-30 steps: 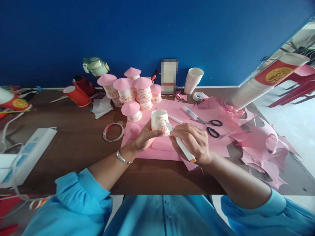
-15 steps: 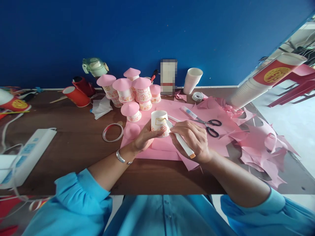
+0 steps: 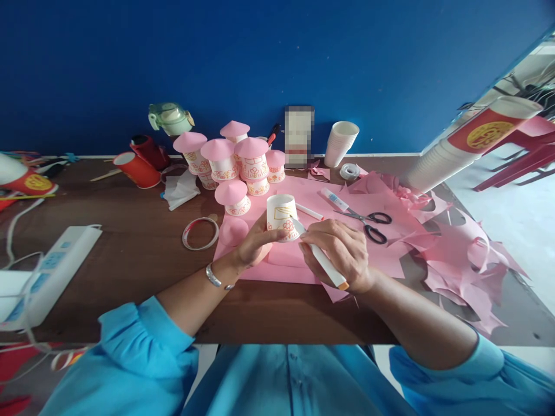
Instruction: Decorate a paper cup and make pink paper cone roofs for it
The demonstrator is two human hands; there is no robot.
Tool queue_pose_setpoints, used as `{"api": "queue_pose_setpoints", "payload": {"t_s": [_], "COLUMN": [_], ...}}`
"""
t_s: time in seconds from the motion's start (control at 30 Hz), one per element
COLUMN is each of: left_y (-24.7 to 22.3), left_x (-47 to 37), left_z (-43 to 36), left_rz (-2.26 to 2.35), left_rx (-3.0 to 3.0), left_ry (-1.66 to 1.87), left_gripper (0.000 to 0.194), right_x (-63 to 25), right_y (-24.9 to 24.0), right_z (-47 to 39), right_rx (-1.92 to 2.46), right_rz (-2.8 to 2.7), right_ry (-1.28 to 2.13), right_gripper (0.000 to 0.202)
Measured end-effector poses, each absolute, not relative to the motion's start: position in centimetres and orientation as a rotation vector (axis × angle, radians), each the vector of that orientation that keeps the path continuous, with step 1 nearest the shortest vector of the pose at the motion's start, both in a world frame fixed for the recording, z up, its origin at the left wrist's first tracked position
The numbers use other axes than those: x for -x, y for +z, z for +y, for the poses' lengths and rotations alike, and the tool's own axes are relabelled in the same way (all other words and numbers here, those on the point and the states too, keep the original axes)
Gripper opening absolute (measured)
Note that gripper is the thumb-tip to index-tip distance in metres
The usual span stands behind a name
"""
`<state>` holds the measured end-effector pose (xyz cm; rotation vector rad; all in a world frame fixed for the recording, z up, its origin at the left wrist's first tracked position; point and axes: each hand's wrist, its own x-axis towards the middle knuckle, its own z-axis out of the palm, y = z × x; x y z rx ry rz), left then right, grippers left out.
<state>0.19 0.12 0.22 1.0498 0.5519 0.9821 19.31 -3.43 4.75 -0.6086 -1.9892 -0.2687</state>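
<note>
A white paper cup [image 3: 277, 209] with red flowers and a yellow-brown outlined box is held in my left hand [image 3: 255, 241], fingers wrapped round its left side and base. My right hand [image 3: 340, 248] grips a white marker [image 3: 328, 267] with an orange end; its tip is at the cup's right side, beside the drawn box. Below both hands lies pink paper [image 3: 295, 274]. A pink paper cone [image 3: 233, 232] rests just left of the cup, and a second marker [image 3: 310, 212] with a red tip lies behind my right hand.
Several decorated cups with pink cone roofs [image 3: 251, 148] stand behind the cup. Scissors [image 3: 375, 233], a glue stick [image 3: 335, 200] and pink scraps [image 3: 463, 260] lie to the right. A tape roll [image 3: 200, 233] and a power strip [image 3: 52, 271] are left; stacked cups [image 3: 341, 144] stand by the wall.
The marker tip has moved down from the top right of the drawn box to its lower right. A line of the box now shows more fully. The view has shifted slightly.
</note>
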Motion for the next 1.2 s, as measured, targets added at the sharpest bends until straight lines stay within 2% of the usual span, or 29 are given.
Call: {"api": "queue_pose_setpoints", "payload": {"t_s": [0.27,0.6,0.8,1.2], "left_y": [-0.5,-1.9,-1.4,-1.2], "left_x": [-0.1,0.1,0.2,0.3], "left_z": [0.2,0.4,0.2,0.1], "left_rz": [0.566,0.610,0.654,0.658], "left_rx": [-1.000,-1.168,-1.224,-1.214], "left_ry": [1.002,1.014,0.980,0.983], "left_gripper": [0.042,0.064,0.059,0.060], "right_x": [-18.9,-18.9,-18.9,-18.9], "right_y": [3.6,3.7,3.9,4.2], "right_z": [-3.8,-3.8,-3.6,-3.5], "right_rx": [0.597,0.622,0.635,0.636], "right_rz": [-2.087,-2.093,-2.071,-2.085], "right_ry": [-0.298,-0.325,-0.348,-0.353], "right_gripper": [0.016,0.019,0.020,0.021]}}
